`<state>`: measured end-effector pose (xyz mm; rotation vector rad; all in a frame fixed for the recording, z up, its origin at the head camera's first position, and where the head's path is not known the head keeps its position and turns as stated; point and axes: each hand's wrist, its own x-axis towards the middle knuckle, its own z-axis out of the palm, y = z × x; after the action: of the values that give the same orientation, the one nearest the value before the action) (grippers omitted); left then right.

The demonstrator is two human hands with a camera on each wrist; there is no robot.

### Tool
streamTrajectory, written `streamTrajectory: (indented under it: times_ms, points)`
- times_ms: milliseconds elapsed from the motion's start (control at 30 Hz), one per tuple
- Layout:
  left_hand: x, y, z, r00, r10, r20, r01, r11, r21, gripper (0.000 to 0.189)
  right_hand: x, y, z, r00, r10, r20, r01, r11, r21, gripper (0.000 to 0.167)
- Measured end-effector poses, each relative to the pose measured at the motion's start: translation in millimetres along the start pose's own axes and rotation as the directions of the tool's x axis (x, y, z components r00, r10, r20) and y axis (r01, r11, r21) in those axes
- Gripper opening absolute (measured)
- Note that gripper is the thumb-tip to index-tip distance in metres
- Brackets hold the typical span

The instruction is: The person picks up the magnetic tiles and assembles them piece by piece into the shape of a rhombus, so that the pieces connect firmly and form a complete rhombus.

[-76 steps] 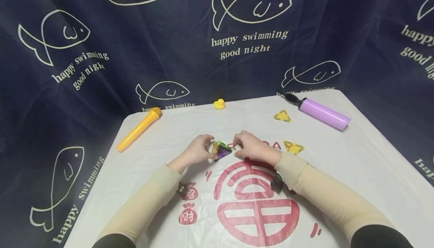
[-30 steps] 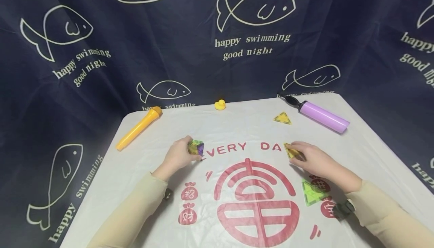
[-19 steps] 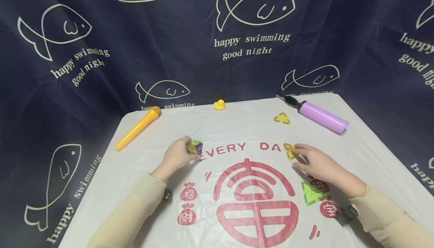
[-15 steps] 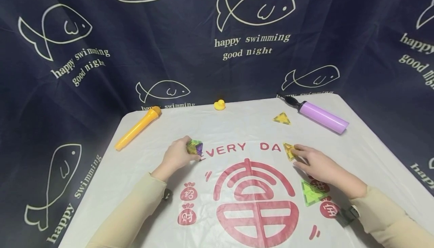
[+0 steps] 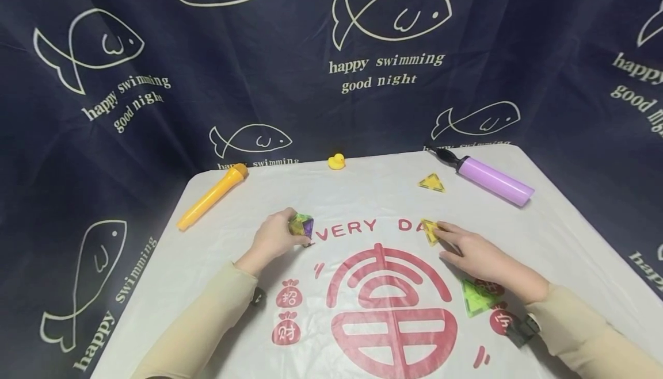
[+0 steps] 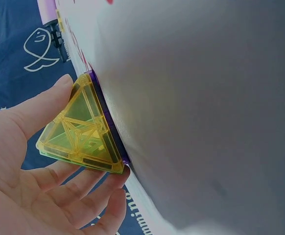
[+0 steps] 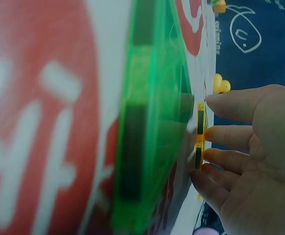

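Observation:
My left hand point(image 5: 271, 235) holds a small pyramid of magnetic tiles point(image 5: 302, 226) between thumb and fingers, left of the printed lettering. The left wrist view shows the pyramid's yellow face point(image 6: 83, 127), with a purple tile along its table side and green at its edge. At the right, my right hand point(image 5: 479, 255) rests nearly straight fingertips on a yellow triangular magnetic tile point(image 5: 429, 233) that lies flat. A green triangular tile point(image 5: 479, 297) lies below the right wrist, large and near in the right wrist view. Another yellow tile point(image 5: 432, 183) lies farther back.
On the white tablecloth point(image 5: 362, 195), an orange toy microphone point(image 5: 212, 196) lies at the back left and a yellow rubber duck point(image 5: 336, 161) sits at the back edge. A purple hand pump point(image 5: 494, 180) lies back right. A dark blue fish-print curtain point(image 5: 383, 108) hangs behind.
Both hands were together at the pyramid; the left has since carried it left, and the right has gone to the yellow tile. In the last half second, that tile has slid slightly left.

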<state>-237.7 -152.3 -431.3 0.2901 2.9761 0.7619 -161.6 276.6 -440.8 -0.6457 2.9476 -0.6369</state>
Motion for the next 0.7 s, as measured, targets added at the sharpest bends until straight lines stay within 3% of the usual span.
streamTrajectory:
  times_ms: [233, 700]
  points:
    - [1.9, 2.5, 1.9, 1.000, 0.010, 0.002, -0.010, 1.000, 0.003, 0.064, 17.9, -15, 7, 0.999, 0.000, 0.049, -0.001, 1.000, 0.014, 0.057]
    - [0.9, 0.8, 1.6, 1.000, 0.017, 0.008, -0.017, 0.999, -0.032, 0.066, 55.1, -51, 18, 0.988, -0.071, 0.139, 0.070, 0.997, 0.010, 0.059]
